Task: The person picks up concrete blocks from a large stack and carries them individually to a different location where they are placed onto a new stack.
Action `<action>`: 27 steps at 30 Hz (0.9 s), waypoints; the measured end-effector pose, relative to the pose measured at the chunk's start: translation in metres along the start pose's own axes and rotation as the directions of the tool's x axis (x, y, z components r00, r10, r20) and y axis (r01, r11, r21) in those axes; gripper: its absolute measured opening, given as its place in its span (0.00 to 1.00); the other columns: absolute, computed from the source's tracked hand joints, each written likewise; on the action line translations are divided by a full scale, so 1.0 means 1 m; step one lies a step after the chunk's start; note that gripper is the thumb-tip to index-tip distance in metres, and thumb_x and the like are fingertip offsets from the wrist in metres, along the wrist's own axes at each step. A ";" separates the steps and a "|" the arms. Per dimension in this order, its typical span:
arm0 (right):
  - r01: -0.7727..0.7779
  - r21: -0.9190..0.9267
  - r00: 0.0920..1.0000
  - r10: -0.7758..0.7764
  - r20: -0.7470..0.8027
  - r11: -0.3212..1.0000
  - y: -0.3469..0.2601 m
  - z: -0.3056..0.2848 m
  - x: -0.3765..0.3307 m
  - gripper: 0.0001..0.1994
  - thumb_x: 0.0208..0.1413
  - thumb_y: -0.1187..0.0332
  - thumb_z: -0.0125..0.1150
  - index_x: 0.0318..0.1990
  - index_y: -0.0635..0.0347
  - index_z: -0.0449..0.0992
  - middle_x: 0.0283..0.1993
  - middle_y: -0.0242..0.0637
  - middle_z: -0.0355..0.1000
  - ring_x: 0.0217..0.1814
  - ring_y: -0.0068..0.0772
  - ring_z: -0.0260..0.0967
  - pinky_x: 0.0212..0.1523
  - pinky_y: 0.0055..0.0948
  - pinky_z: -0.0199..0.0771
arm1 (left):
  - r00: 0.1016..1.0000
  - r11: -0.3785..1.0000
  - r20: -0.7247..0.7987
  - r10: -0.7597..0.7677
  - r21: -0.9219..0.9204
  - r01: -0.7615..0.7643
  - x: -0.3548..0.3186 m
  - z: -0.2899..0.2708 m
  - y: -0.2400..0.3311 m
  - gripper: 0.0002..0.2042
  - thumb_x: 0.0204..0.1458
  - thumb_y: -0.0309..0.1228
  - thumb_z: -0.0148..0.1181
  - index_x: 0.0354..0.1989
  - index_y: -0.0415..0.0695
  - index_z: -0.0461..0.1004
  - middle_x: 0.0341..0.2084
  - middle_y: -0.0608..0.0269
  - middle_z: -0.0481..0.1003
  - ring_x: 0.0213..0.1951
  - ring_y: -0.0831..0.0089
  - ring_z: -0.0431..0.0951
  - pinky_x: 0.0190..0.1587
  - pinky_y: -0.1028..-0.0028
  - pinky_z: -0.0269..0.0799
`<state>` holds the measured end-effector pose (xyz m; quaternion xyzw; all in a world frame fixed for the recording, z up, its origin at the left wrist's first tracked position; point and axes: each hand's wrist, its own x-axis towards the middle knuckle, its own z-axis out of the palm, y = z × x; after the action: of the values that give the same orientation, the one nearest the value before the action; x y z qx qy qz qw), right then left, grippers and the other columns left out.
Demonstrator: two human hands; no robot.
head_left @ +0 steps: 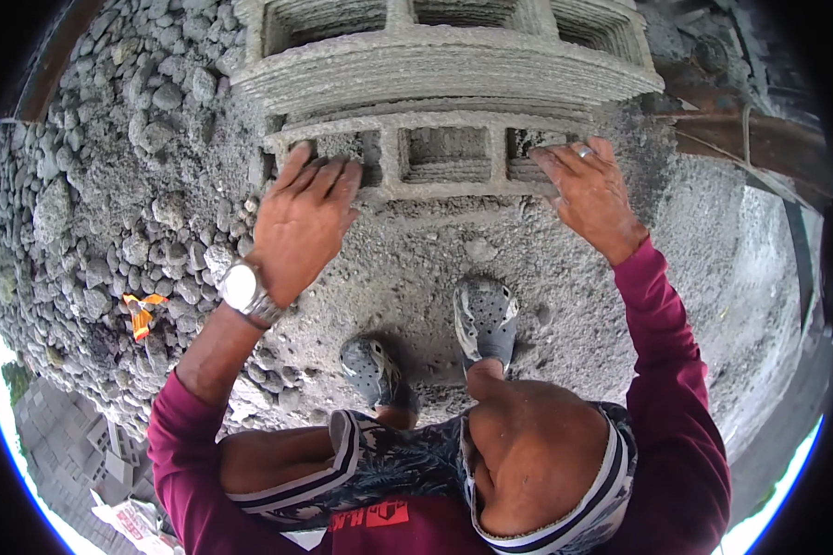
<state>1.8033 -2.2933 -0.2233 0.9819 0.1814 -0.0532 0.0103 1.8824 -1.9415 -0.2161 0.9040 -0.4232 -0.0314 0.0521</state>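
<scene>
A grey hollow concrete block lies in front of me with its hollow cells facing up. At its left end my left hand is closed on the block, fingers laid over the top edge beside a cell. My right hand grips the other end, its fingertips reaching to the right-hand cell. The thumbs are partly hidden. Right behind this block rises a taller stack of like blocks, with large openings on top. How far the held block rests on the ground I cannot tell.
Loose grey stones cover the ground on the left, with an orange scrap among them. Sandy grit lies between the block and my feet. A rusty metal beam stands at the right. A white sack lies lower left.
</scene>
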 end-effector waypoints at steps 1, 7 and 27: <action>-0.003 0.009 1.000 0.003 -0.005 1.000 0.000 0.002 0.002 0.24 0.45 0.72 0.64 0.54 0.56 0.74 0.52 0.39 0.73 0.55 0.39 0.70 0.64 0.40 0.58 | 1.000 1.000 0.005 0.013 0.025 -0.013 0.002 0.007 -0.001 0.20 0.50 0.33 0.64 0.52 0.41 0.73 0.46 0.55 0.78 0.48 0.62 0.78 0.65 0.61 0.60; 0.011 0.062 1.000 -0.012 0.023 0.998 0.010 0.008 0.001 0.23 0.45 0.74 0.62 0.52 0.57 0.75 0.48 0.40 0.75 0.53 0.40 0.72 0.62 0.42 0.62 | 0.999 0.999 0.031 0.041 0.029 -0.042 0.007 0.026 -0.015 0.21 0.45 0.24 0.61 0.51 0.41 0.73 0.44 0.54 0.78 0.48 0.59 0.77 0.64 0.61 0.64; -0.012 0.304 0.992 -0.028 0.126 0.953 0.012 -0.026 0.020 0.20 0.49 0.60 0.69 0.49 0.58 0.79 0.43 0.44 0.78 0.45 0.43 0.74 0.63 0.46 0.57 | 0.937 0.985 0.348 0.001 -0.163 0.059 0.032 -0.008 -0.022 0.25 0.52 0.43 0.63 0.56 0.45 0.72 0.48 0.49 0.77 0.60 0.48 0.68 0.62 0.58 0.64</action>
<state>1.8287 -2.2960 -0.1992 0.9655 0.1742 -0.1436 -0.1296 1.9201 -1.9515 -0.2113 0.8827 -0.4079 -0.2272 0.0536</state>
